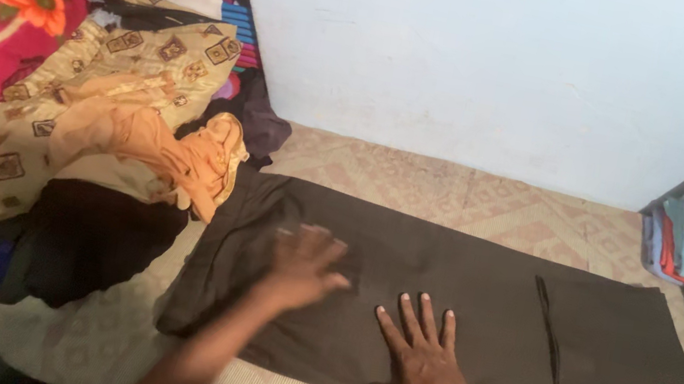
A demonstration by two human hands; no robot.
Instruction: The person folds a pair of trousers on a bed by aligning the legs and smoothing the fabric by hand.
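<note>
On the floor mat, we pressed both hands, left and right, flat and unclenched on the dark brown folded cloth, its long axis running left-right.

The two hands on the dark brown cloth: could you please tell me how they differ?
The left hand is blurred, fingers loosely curled; the right hand is sharp, pressed flat with fingers spread. The left hand lies nearer the heap of clothes, the right hand nearer the cloth's middle. Both rest on the dark brown cloth.
</note>
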